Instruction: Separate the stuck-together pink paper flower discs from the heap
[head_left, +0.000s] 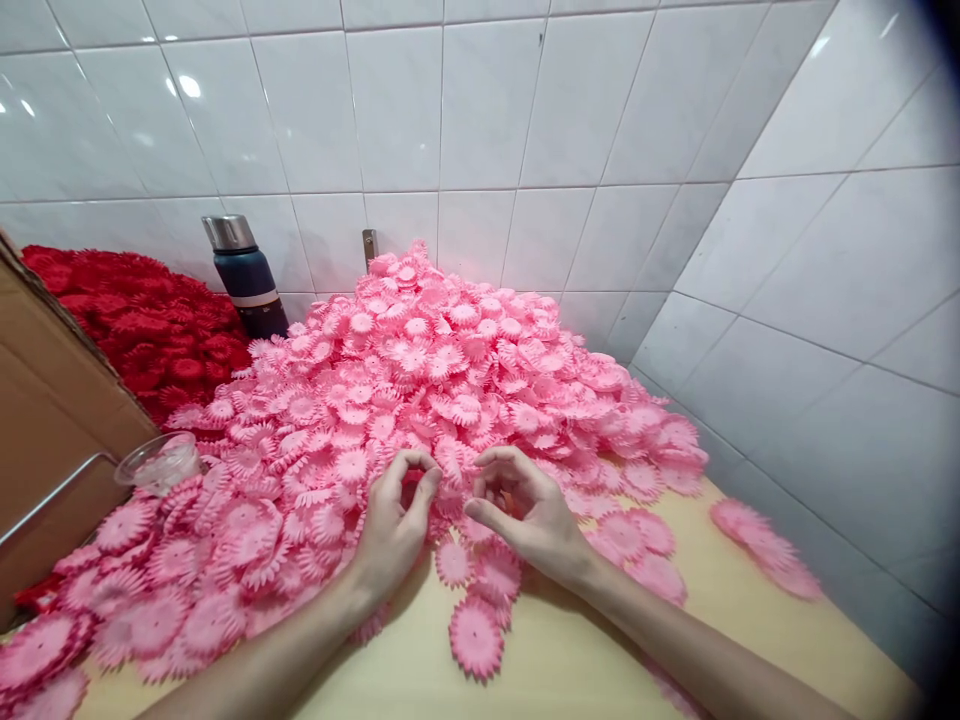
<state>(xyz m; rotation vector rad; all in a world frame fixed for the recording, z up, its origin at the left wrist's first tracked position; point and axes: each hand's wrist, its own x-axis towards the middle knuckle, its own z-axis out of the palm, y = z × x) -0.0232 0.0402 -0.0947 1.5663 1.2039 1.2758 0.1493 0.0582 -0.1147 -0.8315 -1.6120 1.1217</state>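
Both hands hover just in front of a big heap of pink petal discs (420,370), thin flower-like pieces with notched rims and tiny centre holes. My left hand (401,510) is curled, its thumb and forefinger tips pinched together; whatever may be between them is too small to make out. To its right, my right hand (529,510) has bent fingers with a gap between thumb and forefinger, and nothing shows in that gap. Below and between the hands, a few discs overlap on the table, the nearest a darker-edged pink disc (476,637).
A dark blue bottle (251,280) with a steel cap stands behind the heap, beside a pile of red petal discs (165,320). At left are a cardboard box (60,400) and a clear plastic tub (159,462). White tiled walls (487,100) enclose the yellow table (600,670).
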